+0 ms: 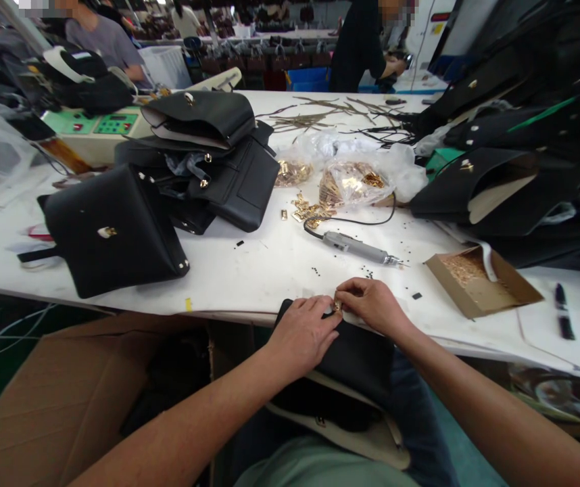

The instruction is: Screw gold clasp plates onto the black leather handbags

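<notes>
Green shirt cloth [315,467] lies nearest, below the right fingers [353,287], which pinch a small gold fitting [337,306] at the edge of a black bag [361,355]; the left fingers [319,306] lie slightly spread over the bag, their grip unclear. Beyond the fingers, the white counter [239,277] carries a grey corded tool [353,247] and gold pieces [314,212]; far past them, a person in black [353,47] stands near blurred brown goods [264,64]

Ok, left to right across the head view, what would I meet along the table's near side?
Boxy black bag → left hand → small gold-coloured metal piece → right hand → open brown cardboard box → black pen.
</notes>
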Demonstrator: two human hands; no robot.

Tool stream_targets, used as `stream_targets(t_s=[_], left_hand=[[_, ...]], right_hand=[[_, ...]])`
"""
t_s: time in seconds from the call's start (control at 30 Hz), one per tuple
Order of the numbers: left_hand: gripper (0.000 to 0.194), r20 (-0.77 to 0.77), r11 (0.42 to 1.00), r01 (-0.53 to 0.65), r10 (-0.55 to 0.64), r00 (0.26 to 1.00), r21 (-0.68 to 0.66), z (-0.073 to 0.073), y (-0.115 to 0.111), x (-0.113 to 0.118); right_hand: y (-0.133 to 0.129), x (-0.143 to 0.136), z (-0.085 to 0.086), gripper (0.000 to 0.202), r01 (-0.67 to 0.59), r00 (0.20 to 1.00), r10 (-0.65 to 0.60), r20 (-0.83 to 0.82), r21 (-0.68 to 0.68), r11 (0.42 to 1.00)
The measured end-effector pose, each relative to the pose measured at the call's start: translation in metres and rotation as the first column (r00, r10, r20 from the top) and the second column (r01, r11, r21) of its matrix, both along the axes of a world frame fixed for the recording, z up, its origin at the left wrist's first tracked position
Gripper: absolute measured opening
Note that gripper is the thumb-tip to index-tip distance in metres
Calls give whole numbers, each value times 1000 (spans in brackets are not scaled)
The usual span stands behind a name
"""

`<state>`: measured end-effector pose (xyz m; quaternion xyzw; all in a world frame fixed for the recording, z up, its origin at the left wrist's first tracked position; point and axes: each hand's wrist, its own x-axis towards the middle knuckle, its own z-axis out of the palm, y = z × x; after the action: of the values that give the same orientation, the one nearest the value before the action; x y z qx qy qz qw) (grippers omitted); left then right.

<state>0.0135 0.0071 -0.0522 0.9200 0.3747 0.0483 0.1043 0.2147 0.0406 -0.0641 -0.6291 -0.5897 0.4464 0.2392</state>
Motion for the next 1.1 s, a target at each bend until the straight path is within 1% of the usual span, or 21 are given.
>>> stream_targets(t_s=[0.2, 0.47, 0.53, 0.7, 0.83, 0.9, 1.0, 1.1], left_hand=[[36, 0, 1000, 14, -14, 1000, -1, -1, 1, 1], [36, -1, 1000, 22, -22, 1000, -18, 1, 1, 3], [35, -3, 1000, 24, -24, 1000, -20, 0, 1, 3], [36, -11, 999, 34, -34, 999, -33, -1, 2, 4], [36, -20, 999, 32, -32, 999, -25, -3, 2, 4], [36, -22, 999, 31, -31, 999, -23, -3, 2, 4], [36, -20, 999, 33, -34, 999, -25, -3, 3, 4], [36, -14, 999, 35, -36, 999, -33, -4, 3, 3]], right_hand=[[-1, 0, 2, 13, -47, 997, 40, 72, 89, 995], [2, 1, -10, 11, -97, 979, 64, 192, 167, 981], [3, 1, -12, 11, -113, 976, 79, 203, 161, 980], [6, 1, -10, 9, -108, 973, 81, 215, 116, 987], [11, 7, -6, 13, -174, 966, 154, 207, 80, 981], [13, 10, -4, 15, -188, 965, 172, 198, 68, 980], [12, 14, -4, 15, -161, 969, 149, 195, 47, 986], [10, 15, -6, 15, -151, 974, 137, 179, 66, 986]])
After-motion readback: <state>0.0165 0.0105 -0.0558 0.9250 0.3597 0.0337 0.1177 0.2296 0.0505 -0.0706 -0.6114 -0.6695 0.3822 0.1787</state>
